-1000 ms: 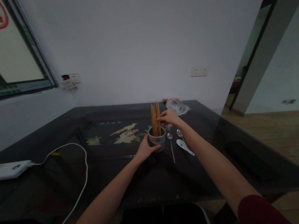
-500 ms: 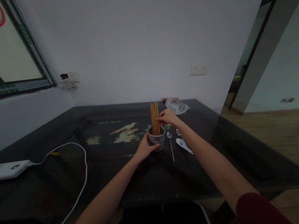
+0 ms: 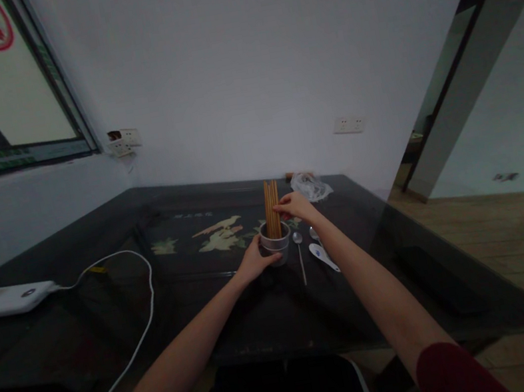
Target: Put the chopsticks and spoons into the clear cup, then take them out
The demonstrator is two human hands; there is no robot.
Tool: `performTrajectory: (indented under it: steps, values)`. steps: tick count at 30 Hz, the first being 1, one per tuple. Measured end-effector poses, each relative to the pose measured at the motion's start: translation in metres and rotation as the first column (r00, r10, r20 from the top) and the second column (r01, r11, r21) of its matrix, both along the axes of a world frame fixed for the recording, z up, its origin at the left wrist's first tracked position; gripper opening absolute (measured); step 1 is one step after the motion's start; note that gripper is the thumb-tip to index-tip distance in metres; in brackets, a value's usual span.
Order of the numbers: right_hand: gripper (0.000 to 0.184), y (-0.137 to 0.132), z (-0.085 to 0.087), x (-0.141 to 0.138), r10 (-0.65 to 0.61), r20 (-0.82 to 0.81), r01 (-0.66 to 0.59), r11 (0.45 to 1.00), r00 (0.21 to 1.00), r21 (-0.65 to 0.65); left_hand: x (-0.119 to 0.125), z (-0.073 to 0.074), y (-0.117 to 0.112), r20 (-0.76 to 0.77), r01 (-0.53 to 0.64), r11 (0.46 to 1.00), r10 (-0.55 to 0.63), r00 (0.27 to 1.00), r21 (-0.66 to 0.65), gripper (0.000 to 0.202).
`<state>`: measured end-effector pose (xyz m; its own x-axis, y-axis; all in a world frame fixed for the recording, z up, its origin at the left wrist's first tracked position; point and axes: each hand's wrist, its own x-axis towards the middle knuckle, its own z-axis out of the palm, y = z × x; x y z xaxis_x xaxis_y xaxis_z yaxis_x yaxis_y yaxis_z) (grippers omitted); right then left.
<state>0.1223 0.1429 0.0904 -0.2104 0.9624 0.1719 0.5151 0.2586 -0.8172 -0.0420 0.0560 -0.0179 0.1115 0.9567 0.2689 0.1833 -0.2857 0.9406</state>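
A grey metal-looking cup stands upright on the dark table, and my left hand is wrapped round its left side. Several wooden chopsticks stand in the cup, their upper halves above its rim. My right hand pinches at the right edge of the bunch, fingertips on the chopsticks; how many it grips I cannot tell. Just right of the cup lies a long-handled metal spoon. Beside that is a white ceramic spoon with a blue mark. Another metal spoon is partly hidden by my right forearm.
A crumpled clear plastic bag lies at the table's back edge by the wall. On the left, a white power bank trails a white cable over the front edge. A dark flat object rests on the table at right.
Almost nothing differs. The view has shifted very slightly; both hands keep their places on the cup and chopsticks.
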Motion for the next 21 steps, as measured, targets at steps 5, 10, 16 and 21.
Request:
performTrajectory:
  steps: [5,10,16,21]
  values:
    - [0.014,0.0001,0.0006,0.0031,-0.042,0.052,0.041,0.999,0.998,0.029,-0.0006,-0.0026,0.0018,0.01,0.002,1.0,-0.002,1.0,-0.011,0.074]
    - [0.014,-0.0029,0.0021,0.0032,-0.04,0.11,0.037,0.999,0.993,0.027,0.0001,-0.0012,0.0,0.027,0.002,1.0,-0.002,1.0,-0.006,0.073]
    - [0.012,-0.0041,0.0021,0.0015,-0.061,0.116,0.062,0.998,0.991,-0.002,0.0003,0.0005,-0.0017,0.009,-0.007,1.0,0.007,1.0,0.004,0.072]
    - [0.012,-0.0076,0.0004,0.0037,-0.033,0.059,0.034,0.999,0.998,-0.022,-0.0002,-0.002,0.0003,-0.012,-0.005,1.0,0.005,1.0,-0.001,0.072]
